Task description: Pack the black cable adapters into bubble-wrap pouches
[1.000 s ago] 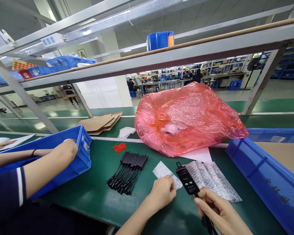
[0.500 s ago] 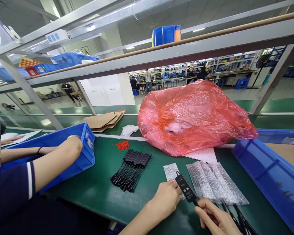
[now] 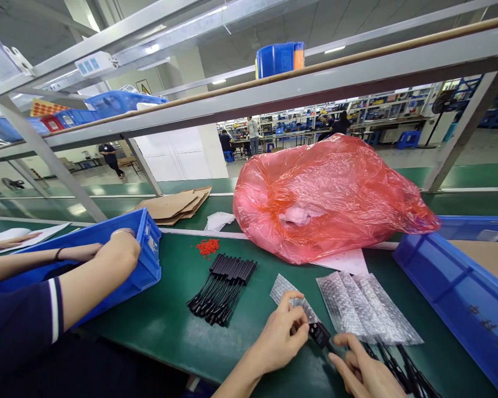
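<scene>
My left hand (image 3: 283, 335) pinches the near end of a small bubble-wrap bag (image 3: 288, 296) lying on the green table. My right hand (image 3: 363, 370) grips the cable end of a black device (image 3: 320, 334), whose body now sits mostly inside the bag's mouth between my hands. A fan of several more bubble bags (image 3: 367, 307) lies just right of the held one. A row of black devices with cables (image 3: 223, 282) lies to the left. More black cables (image 3: 402, 370) trail by my right wrist.
A stuffed red plastic bag (image 3: 327, 199) sits behind the work area. Blue bins stand at right (image 3: 460, 293) and left (image 3: 120, 260), where a co-worker's arm (image 3: 87, 282) rests on the rim. Small red parts (image 3: 207, 246), cardboard (image 3: 172, 205) and a metal shelf frame (image 3: 274, 99) lie beyond.
The black device has gone from held up above the table down into the bubble bag's opening. My left hand lifted the bag's end and closed on it.
</scene>
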Demonstrator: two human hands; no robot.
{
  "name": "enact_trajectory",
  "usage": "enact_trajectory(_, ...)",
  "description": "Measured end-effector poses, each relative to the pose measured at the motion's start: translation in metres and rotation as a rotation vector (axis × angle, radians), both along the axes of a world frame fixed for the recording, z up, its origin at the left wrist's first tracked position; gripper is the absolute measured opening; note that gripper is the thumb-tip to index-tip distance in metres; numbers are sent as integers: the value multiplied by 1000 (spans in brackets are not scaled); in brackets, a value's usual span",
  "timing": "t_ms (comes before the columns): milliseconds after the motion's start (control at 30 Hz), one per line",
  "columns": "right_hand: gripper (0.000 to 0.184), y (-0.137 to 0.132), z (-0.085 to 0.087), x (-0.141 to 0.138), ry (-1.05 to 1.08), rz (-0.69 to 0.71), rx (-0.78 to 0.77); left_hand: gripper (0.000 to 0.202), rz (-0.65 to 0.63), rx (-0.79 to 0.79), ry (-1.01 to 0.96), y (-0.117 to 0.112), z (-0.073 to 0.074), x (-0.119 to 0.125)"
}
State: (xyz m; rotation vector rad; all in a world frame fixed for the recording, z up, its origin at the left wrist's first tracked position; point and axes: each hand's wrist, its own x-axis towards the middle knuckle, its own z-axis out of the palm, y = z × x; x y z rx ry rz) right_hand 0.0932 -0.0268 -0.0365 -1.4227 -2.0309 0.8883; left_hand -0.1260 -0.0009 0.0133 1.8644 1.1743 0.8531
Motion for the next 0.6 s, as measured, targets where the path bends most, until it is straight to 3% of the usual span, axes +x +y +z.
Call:
enact_trajectory(100, 41, 16, 4, -17, -16, -115, 73, 7, -77, 32, 53, -10, 9, 11)
enact_trajectory(167, 33, 28, 3, -26, -42, -184, 102, 8, -109, 52, 24, -8, 11, 18)
enact_trajectory(333, 35, 41, -2, -28, -49, -253, 138, 17, -91, -29, -89, 31, 3, 25)
enact_trajectory(467, 40, 37, 10, 15, -27, -214, 132, 17, 14, -50, -69, 66, -14, 27)
enact_trajectory(600, 47, 62, 32, 86, -136, -472, 147, 13, 53, -84, -15, 82, -22, 25)
